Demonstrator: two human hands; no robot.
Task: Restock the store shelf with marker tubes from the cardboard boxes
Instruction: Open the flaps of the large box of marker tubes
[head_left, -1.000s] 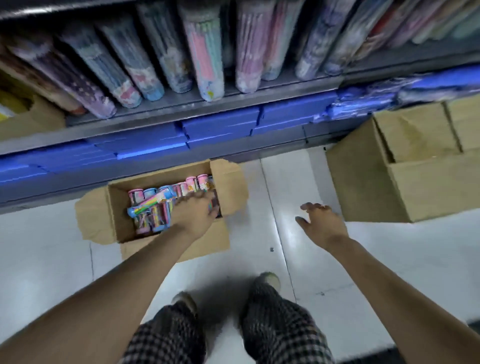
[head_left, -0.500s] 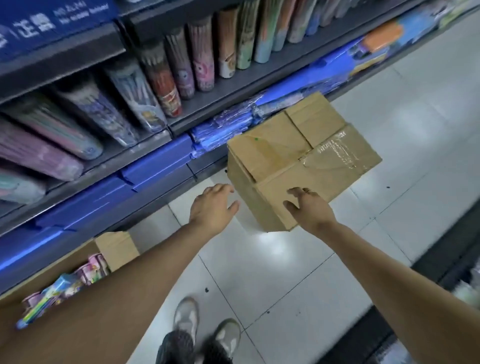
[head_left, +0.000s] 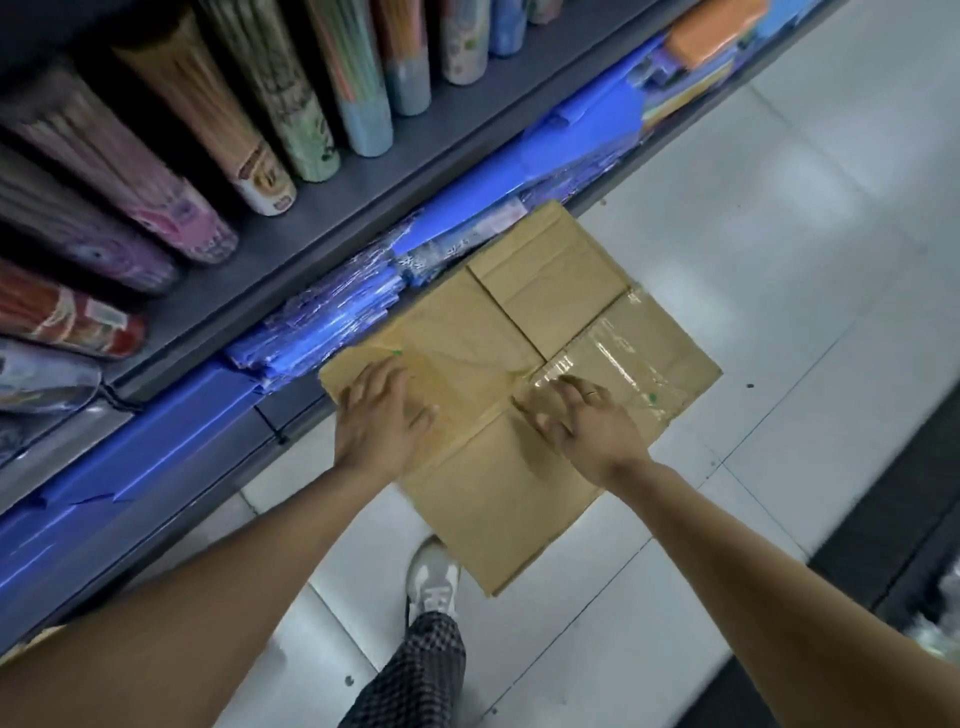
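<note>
Both hands flat, fingers spread, holding nothing: left hand (head_left: 382, 415), right hand (head_left: 587, 421) on taped box (head_left: 519, 467). Risk: tape (head_left: 618, 364) resists, flaps tear, box skids on floor (head_left: 779, 234).

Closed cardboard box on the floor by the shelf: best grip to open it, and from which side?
Probably the taped flap edge at the centre seam of the cardboard box, from above. The flaps lie flat and meet there, the shelf blocks the far side. The left hand and right hand rest by that seam.

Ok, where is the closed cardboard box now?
Mid-frame in the head view, the box stands on the floor against the shelf, both hands on its top.
</note>
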